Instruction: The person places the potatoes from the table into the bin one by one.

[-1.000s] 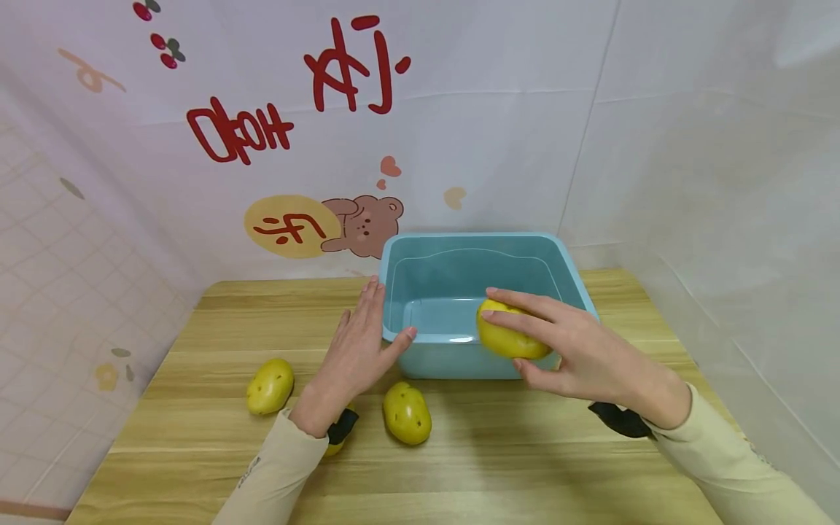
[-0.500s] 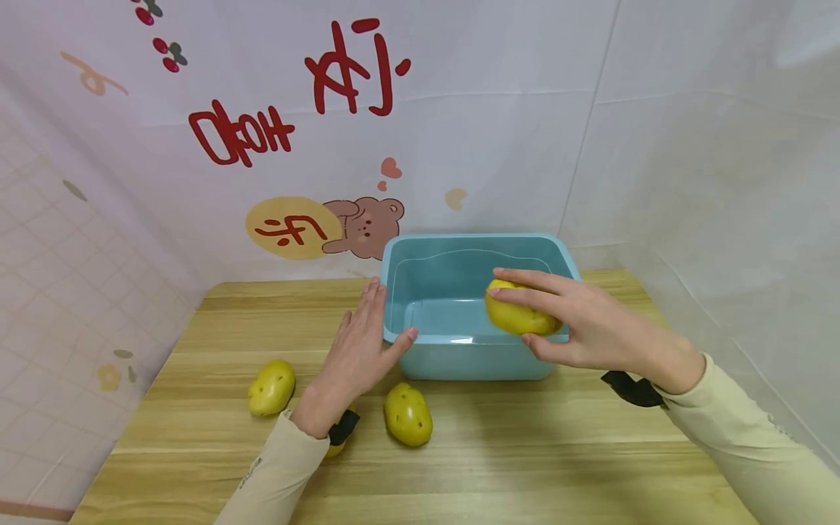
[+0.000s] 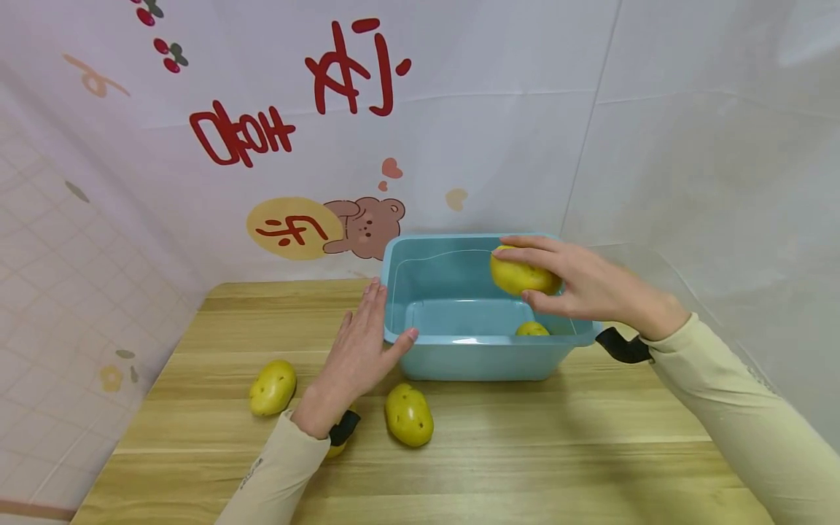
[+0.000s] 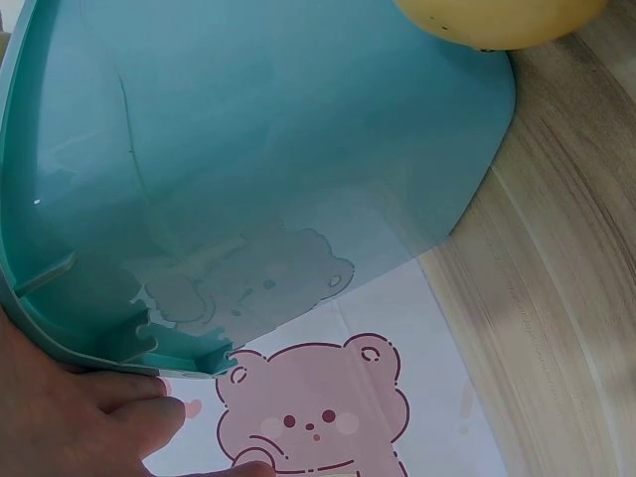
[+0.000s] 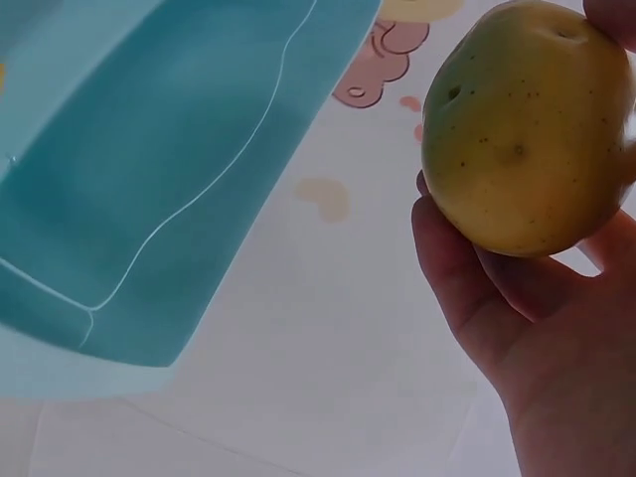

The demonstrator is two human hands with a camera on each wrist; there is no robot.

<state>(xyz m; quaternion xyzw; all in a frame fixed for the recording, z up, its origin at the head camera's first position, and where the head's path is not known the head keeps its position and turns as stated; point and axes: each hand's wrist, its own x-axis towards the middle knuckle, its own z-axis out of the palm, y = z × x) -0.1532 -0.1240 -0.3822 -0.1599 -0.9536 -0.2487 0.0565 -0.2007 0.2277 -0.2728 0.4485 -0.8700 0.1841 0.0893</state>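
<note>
My right hand (image 3: 584, 284) holds a yellow potato (image 3: 521, 272) over the right half of the blue plastic basin (image 3: 479, 360). In the right wrist view, the fingers and thumb grip this potato (image 5: 527, 139) from its sides. Inside the basin, near its front right, another potato (image 3: 532, 329) shows its top above the rim. My left hand (image 3: 357, 339) rests at the basin's left rim, fingers straight along the outside and thumb at the front corner. In the left wrist view, the left hand (image 4: 79, 417) lies against the rim (image 4: 70, 360).
On the wooden table (image 3: 499, 467), one potato (image 3: 409, 415) lies in front of the basin and one (image 3: 273, 388) farther left. A third potato (image 3: 336, 449) is mostly hidden under my left wrist. A printed white sheet (image 3: 492, 131) hangs behind.
My right hand has carried its potato up and back over the basin. The potato inside the basin now shows beneath it. The left hand and the table potatoes stay put.
</note>
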